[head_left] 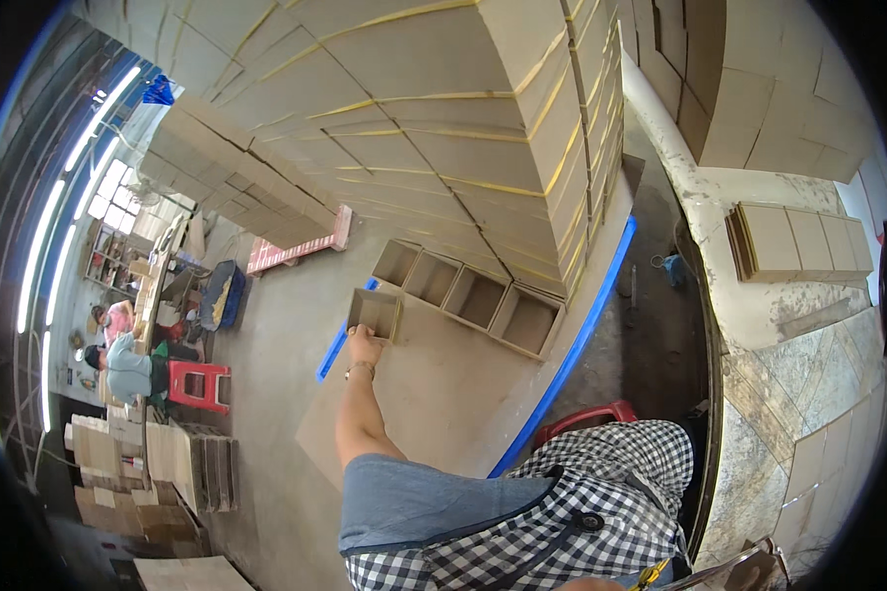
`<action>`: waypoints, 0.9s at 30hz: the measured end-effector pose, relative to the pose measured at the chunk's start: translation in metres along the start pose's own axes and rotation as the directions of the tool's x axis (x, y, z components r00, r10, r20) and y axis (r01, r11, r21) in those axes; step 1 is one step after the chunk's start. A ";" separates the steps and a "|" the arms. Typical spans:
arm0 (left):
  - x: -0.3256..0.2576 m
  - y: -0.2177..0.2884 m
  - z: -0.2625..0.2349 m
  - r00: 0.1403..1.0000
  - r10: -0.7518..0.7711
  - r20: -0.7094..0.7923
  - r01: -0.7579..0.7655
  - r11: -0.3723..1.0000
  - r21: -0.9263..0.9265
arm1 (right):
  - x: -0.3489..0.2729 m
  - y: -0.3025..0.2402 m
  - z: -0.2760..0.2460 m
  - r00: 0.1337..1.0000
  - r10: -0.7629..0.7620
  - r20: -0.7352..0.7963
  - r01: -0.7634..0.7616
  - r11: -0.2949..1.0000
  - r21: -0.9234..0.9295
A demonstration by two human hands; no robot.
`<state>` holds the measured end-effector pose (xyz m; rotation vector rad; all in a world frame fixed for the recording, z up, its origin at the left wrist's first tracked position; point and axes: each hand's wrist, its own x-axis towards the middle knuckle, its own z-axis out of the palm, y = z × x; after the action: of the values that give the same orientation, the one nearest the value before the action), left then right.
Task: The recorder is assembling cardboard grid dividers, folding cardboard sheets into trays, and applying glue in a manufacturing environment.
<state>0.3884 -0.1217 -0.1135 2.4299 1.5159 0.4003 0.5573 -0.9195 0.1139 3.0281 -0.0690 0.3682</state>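
My left hand (367, 345) reaches forward, its fingers closed on the near wall of a small open-topped cardboard box (391, 317). That box stands near the end of a short row of similar open boxes (473, 295), slightly nearer to me than the row. The row sits against the foot of a tall stack of strapped cardboard boxes (443, 148). Under them lies a flat brown sheet (434, 394) on a pallet with a blue edge (562, 369). At the bottom edge, bits of skin show beside a yellow item; my right hand's fingers cannot be made out there.
A red stool (586, 419) stands close beside me. To the right is a stained worktable (705, 212) bearing cardboard pieces (798, 241). Another box stack (237, 177) rests on a red pallet (301, 241). Far left, people (128, 369) work by a red stool (199, 386).
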 end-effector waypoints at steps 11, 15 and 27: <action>0.050 -0.011 0.002 0.973 -0.085 0.213 0.103 0.992 -0.073 | -0.002 -0.006 -0.002 0.997 0.073 0.023 -0.074 0.994 0.081; 0.058 -0.014 0.009 0.972 -0.156 0.178 0.168 0.984 -0.053 | 0.001 -0.013 -0.003 0.998 0.056 -0.006 -0.056 0.998 0.038; 0.011 0.137 0.013 0.952 0.302 -0.048 -0.255 0.870 0.422 | -0.005 -0.009 -0.010 0.876 0.363 0.319 -0.453 0.846 0.283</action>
<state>0.5123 -0.1711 -0.0761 3.0252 1.4071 0.2966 0.5504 -0.9099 0.1219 3.3797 -0.7664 0.0067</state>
